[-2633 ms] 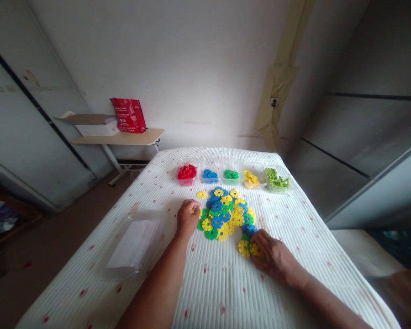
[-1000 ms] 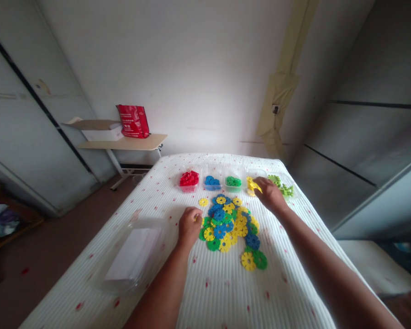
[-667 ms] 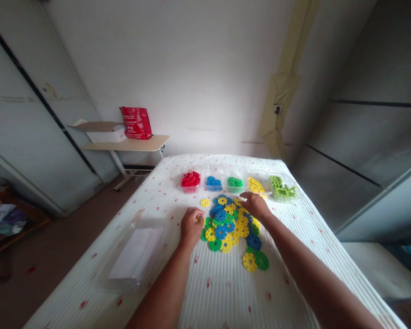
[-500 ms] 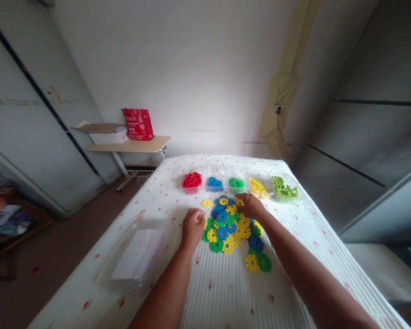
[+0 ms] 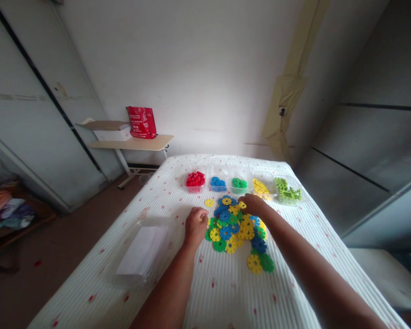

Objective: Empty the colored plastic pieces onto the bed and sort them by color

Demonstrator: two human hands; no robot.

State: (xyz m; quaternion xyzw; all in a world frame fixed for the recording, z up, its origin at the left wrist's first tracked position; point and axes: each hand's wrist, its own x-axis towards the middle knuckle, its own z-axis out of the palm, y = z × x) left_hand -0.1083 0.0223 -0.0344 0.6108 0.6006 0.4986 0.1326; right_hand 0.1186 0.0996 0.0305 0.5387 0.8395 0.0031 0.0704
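A heap of flower-shaped plastic discs point(image 5: 225, 233) in blue, yellow and green lies in the middle of the table, several overlapping. At its left edge is my left hand point(image 5: 196, 225), fingers curled, with yellow disc edges showing beside and between the fingers. My right hand point(image 5: 255, 205) reaches over the far right side of the heap, palm down. Its fingertips are closed at the edge of a small yellow disc point(image 5: 242, 205); the thumb is mostly hidden. One yellow disc point(image 5: 209, 203) lies apart beyond my left hand. A yellow disc point(image 5: 254, 263) and a green disc point(image 5: 267, 262) lie nearer me.
Along the far side stand clear tubs of red pieces point(image 5: 195, 178), blue pieces point(image 5: 218, 183), green pieces point(image 5: 239, 183), yellow pieces point(image 5: 260, 186) and light-green pieces point(image 5: 287, 189). A clear tray point(image 5: 111, 274) holding white paper sits left. A side table point(image 5: 147, 142) carries a red bag point(image 5: 142, 122).
The view has shifted slightly, moving everything a little to the right. The small yellow disc at my right fingertips has moved slightly nearer me. My left hand stays in about the same place.
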